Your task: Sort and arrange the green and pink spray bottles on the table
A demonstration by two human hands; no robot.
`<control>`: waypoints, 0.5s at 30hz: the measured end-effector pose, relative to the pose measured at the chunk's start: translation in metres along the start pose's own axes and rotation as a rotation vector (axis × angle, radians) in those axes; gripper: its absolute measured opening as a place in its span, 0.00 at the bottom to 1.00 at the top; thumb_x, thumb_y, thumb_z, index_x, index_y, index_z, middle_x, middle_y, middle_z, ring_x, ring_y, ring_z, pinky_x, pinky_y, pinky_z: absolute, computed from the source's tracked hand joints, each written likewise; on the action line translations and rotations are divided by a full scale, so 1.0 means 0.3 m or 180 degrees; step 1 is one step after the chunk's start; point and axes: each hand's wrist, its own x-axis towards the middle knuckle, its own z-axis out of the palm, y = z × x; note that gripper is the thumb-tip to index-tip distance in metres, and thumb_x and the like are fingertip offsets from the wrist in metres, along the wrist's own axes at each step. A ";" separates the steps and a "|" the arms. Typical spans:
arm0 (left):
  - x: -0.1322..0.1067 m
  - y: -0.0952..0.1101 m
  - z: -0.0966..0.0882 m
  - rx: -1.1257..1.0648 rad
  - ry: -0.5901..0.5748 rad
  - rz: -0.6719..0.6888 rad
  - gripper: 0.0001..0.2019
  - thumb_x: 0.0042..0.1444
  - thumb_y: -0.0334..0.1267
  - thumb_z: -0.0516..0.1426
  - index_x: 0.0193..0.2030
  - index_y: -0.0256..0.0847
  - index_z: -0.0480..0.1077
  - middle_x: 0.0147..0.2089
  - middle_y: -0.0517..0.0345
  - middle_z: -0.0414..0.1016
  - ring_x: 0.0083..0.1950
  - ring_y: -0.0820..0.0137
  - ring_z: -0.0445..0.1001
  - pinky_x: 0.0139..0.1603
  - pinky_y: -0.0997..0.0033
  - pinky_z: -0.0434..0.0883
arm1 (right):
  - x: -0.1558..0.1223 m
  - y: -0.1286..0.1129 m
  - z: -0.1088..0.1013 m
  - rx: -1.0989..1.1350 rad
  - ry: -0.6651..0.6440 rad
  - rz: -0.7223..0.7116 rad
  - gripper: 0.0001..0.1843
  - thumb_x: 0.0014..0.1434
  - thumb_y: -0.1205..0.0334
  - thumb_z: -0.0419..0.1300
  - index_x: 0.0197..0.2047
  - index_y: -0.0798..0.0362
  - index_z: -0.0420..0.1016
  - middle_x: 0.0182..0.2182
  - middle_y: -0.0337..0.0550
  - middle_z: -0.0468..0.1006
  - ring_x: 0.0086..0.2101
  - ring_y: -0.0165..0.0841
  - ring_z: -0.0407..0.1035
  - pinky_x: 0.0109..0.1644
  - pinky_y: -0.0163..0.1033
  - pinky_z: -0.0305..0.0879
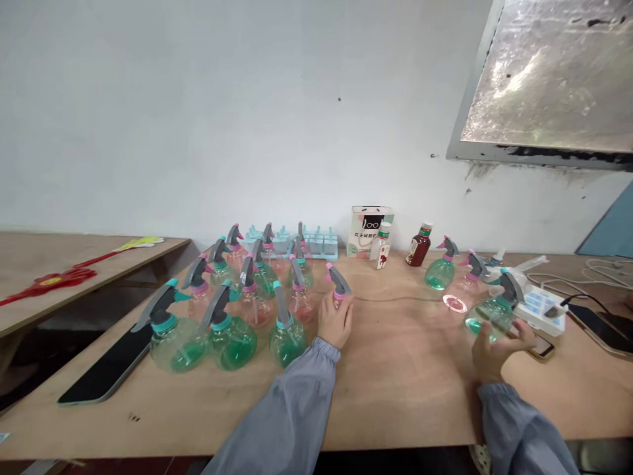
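Note:
My left hand (336,321) is wrapped round a spray bottle with a pink collar and grey trigger head (340,282); its body is hidden behind my fingers. To the left stand several more spray bottles in rows, among them a green one (287,340) and a pink one (301,305). My right hand (497,353), thumb and fingers apart, is at the near side of a clear green spray bottle (487,315); whether it touches the bottle I cannot tell. Behind that bottle are a pink spray bottle (462,289) and another green spray bottle (440,272).
A black phone (106,366) lies at the left. At the back are light blue trays (321,244), a paper bag (361,231), a white bottle (381,247) and a brown bottle (419,245). A power strip (544,310), cables and phones occupy the right.

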 end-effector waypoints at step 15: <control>-0.071 0.087 -0.085 -0.0899 -0.1018 0.0868 0.20 0.56 0.34 0.59 0.57 0.47 0.75 0.75 0.42 0.50 0.73 0.43 0.58 0.66 0.34 0.65 | -0.134 -0.730 0.308 0.2888 -0.3457 0.1643 0.26 0.44 0.52 0.75 0.48 0.43 0.81 0.42 0.43 0.83 0.48 0.45 0.77 0.60 0.51 0.72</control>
